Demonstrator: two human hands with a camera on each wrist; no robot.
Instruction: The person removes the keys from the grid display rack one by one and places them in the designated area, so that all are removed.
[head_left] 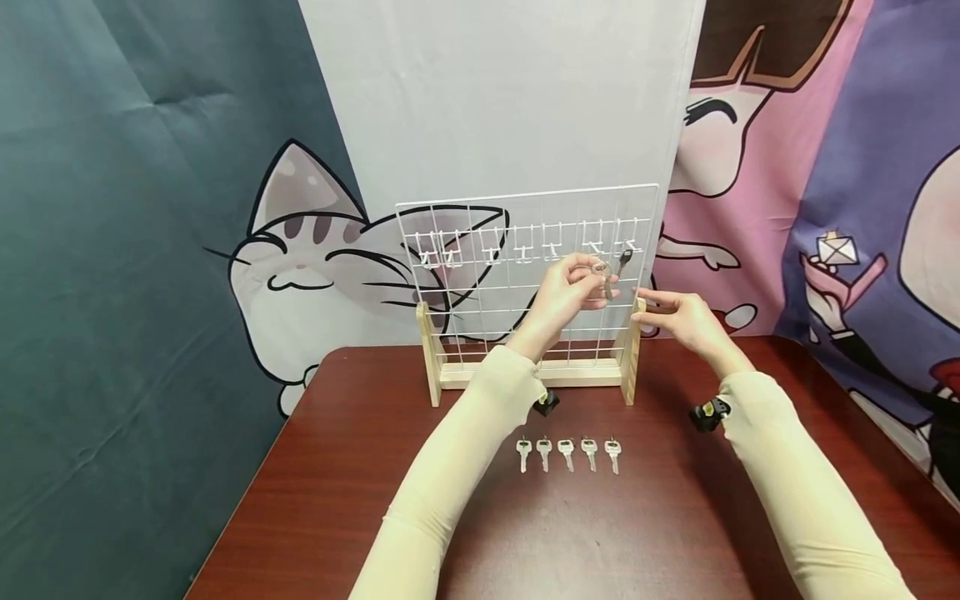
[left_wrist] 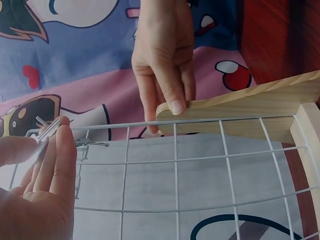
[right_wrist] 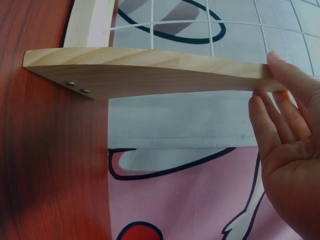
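Observation:
My left hand (head_left: 558, 298) pinches a silver key (head_left: 608, 287) between thumb and fingertips, in front of the right end of a white wire grid rack (head_left: 525, 287). Beside those fingertips a darker-looking key (head_left: 625, 262) hangs at the rightmost hook. In the left wrist view the pinched key (left_wrist: 49, 131) is close to the grid's wires. My right hand (head_left: 688, 325) holds the top of the rack's right wooden side post (head_left: 632, 358). Thumb and fingers lie on opposite faces of that post (right_wrist: 170, 75) in the right wrist view.
Several silver keys (head_left: 566, 454) lie in a row on the dark red table (head_left: 600, 533), in front of the rack. More white hooks (head_left: 522, 252) run along the grid to the left. A printed cloth (head_left: 510, 108) hangs right behind the rack.

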